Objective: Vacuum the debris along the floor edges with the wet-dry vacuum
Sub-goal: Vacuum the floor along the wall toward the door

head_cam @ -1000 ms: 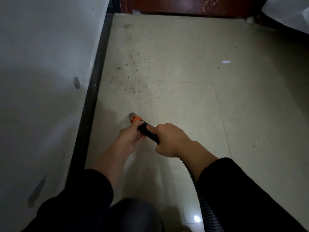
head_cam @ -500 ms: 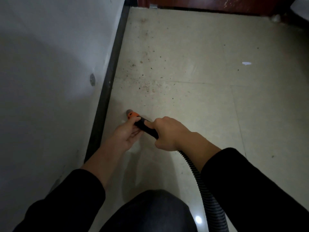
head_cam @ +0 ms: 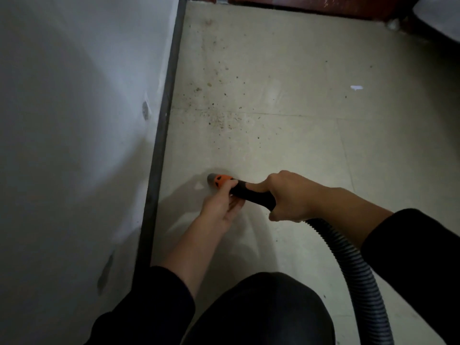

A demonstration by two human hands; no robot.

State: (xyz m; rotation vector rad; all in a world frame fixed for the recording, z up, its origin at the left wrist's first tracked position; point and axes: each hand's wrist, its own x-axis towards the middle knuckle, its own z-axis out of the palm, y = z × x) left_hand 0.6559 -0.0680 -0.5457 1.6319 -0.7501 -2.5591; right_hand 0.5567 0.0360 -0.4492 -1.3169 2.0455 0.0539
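The floor (head_cam: pixel 311 150) ran along a dark baseboard (head_cam: pixel 163 125) at the foot of the white wall (head_cam: pixel 74 120) on the left. It ended at a reddish wooden edge (head_cam: pixel 298 5) across the top. To the right the tiles lay open, with only a small white scrap (head_cam: pixel 356 87) well away from the work. The nozzle (head_cam: pixel 217 180), grey at the tip with an orange collar, pointed down at the floor near the baseboard but apart from it, with a strip of bare tile between them. Debris (head_cam: pixel 224 118) was scattered ahead of it, thickest at the tile seam and thinning toward the far corner by the baseboard. The left hand (head_cam: pixel 220 207) pinched the orange collar between thumb and curled fingers. The right hand (head_cam: pixel 288 197) was wrapped round the black handle (head_cam: pixel 252 194), its index finger laid along it. The ribbed hose (head_cam: pixel 348 260) trailed back from that hand and out at the bottom right, beside a dark-clad knee (head_cam: pixel 261 310). Compared with half a second earlier, both hands kept the same holds. The nozzle stood slightly farther from the baseboard and no nearer the debris, and the knee filled more of the lower view.
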